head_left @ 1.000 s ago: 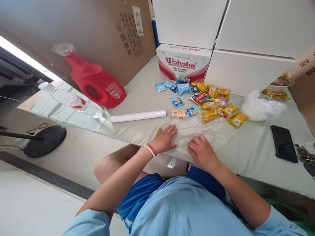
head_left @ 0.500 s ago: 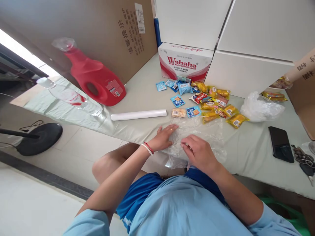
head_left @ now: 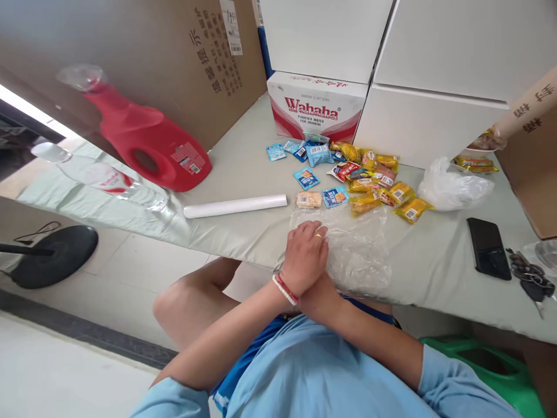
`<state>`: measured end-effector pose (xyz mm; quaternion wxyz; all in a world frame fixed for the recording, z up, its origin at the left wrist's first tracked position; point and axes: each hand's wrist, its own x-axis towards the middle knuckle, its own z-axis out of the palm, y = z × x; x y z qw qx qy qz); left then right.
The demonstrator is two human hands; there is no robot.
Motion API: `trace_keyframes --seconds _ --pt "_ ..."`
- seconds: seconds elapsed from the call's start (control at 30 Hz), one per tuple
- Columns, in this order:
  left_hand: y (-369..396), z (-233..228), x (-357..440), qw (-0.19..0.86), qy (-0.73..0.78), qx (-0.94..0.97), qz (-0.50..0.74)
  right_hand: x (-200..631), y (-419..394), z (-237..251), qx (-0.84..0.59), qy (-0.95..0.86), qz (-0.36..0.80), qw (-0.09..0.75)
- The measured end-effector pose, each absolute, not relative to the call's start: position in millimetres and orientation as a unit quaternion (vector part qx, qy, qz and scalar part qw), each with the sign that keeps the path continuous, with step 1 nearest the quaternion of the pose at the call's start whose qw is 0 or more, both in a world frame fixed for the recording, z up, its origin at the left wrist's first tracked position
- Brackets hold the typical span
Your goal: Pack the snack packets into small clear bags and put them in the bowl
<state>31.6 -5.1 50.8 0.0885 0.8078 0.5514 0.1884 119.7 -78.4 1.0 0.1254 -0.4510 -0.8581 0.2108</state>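
Pale green cloth covers a table (head_left: 243, 168) backed by white cartons and a brown cardboard box, seen from above by a seated person in a light blue shirt. At the near edge, around 6 o'clock, lies a clear plastic bag (head_left: 357, 249), flat and crinkled, partly hanging over the table's lip. The left hand (head_left: 306, 255), with a ring and red and white bracelets, rests on the bag's left end, fingers curled down over it. The right hand (head_left: 319, 293) sits crossed beneath the left and is mostly hidden; whether it grips the plastic cannot be told.

Just beyond the bag, toward 12 o'clock, a spread of snack packets (head_left: 352, 174) in blue, yellow and red lies loose on the cloth. A white roll (head_left: 235, 206) lies at 10 o'clock of the hands, with a red detergent jug (head_left: 148, 142) and a clear water bottle (head_left: 108, 180) farther left. A black phone (head_left: 488, 248) rests at 3 o'clock, a crumpled white bag (head_left: 452, 188) at 2 o'clock.

The work in hand appears to be opening the bag's mouth. The next move calls for parting the 2 thin layers, which cling together, without dragging the bag off the edge.
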Motion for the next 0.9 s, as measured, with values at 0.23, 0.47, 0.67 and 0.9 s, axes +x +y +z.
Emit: trace_keyframes --seconds 0.23,0.47,0.67,0.9 --pt "27.5 -8.9 20.1 0.086 0.589 0.796 0.111 161.2 -66.1 55.4 -0.423 -0.852 0.254 0.176" --pt "28.7 -7.4 -2.0 0.070 0.560 0.819 0.105 261.6 -61.0 -9.7 -0.608 -0.774 0.108 0.137" --pt "32.6 -9.4 -16.3 0.102 0.549 0.821 0.119 316.1 -77.6 14.4 -0.597 -0.764 0.177 0.170" --pt "32.6 -8.4 -14.8 0.108 0.544 0.823 0.123 324.4 75.2 66.3 -0.665 -0.727 0.032 0.169"
